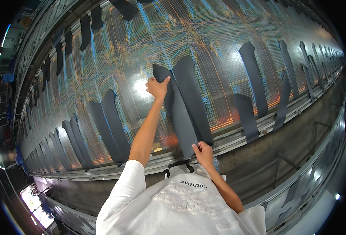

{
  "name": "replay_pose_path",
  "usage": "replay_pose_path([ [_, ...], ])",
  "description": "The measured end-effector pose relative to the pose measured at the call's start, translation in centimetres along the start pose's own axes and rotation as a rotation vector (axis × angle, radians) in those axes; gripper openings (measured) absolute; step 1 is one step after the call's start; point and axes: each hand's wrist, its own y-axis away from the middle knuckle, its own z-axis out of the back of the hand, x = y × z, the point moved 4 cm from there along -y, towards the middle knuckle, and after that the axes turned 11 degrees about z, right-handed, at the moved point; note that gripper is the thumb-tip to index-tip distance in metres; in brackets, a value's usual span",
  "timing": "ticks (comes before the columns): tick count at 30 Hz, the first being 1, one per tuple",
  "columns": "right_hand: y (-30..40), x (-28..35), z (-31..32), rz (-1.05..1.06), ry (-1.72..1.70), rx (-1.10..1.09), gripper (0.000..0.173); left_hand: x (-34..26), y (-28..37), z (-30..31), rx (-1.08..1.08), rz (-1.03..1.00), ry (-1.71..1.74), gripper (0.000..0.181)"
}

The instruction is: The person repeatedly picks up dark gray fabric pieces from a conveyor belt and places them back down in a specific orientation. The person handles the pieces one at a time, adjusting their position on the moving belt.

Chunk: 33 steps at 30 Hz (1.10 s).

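Observation:
A long dark grey cut panel, apparently fabric [177, 117], lies slantwise over the marked table in front of me. My left hand [158, 86] grips its far end by the left edge, thumb on top. At its near end, by the table's edge, my right hand [203, 151] pinches the right corner between thumb and fingers. Close along its right side lies a second dark grey panel [190, 85], its lower part partly beneath the held one. The table top [137, 108] bears many blue, orange, yellow and green lines.
Paired panels [109, 126] line the near side to the left; further panels [253, 79] lie to the right, some overhanging the metal rail [231, 145]. More dark pieces [85, 32] lie along the far edge. Behind me, across a floor gap, runs another long table [296, 188].

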Motion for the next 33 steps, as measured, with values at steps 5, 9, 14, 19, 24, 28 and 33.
replay_pose_path([
  [5,-0.67,-0.41,-0.04,0.004,0.009,0.012,0.037,-0.51,0.53,0.67,0.014,0.052,0.012,0.079],
  [9,-0.85,-0.7,-0.38,0.01,0.012,0.031,0.038,-0.72,0.39,0.8,0.007,0.045,0.006,0.079],
  [14,-0.91,-0.6,-0.31,0.025,0.025,0.04,0.037,-0.85,0.64,0.76,0.002,0.054,0.003,0.077],
  [19,-0.93,-0.21,-0.25,0.017,0.007,0.038,0.036,-0.55,0.49,0.61,-0.04,0.032,-0.003,0.073],
  [24,-0.94,-0.27,-0.24,0.024,0.008,0.03,0.036,-0.81,0.66,0.56,-0.033,0.02,-0.005,0.073],
  [28,-0.9,-0.31,-0.42,0.02,0.003,0.021,0.037,-0.66,0.44,0.47,-0.03,0.007,-0.032,0.074],
  [33,-0.87,-0.21,-0.55,0.009,-0.022,0.021,0.04,-0.66,0.44,0.55,-0.044,0.015,-0.023,0.074],
])
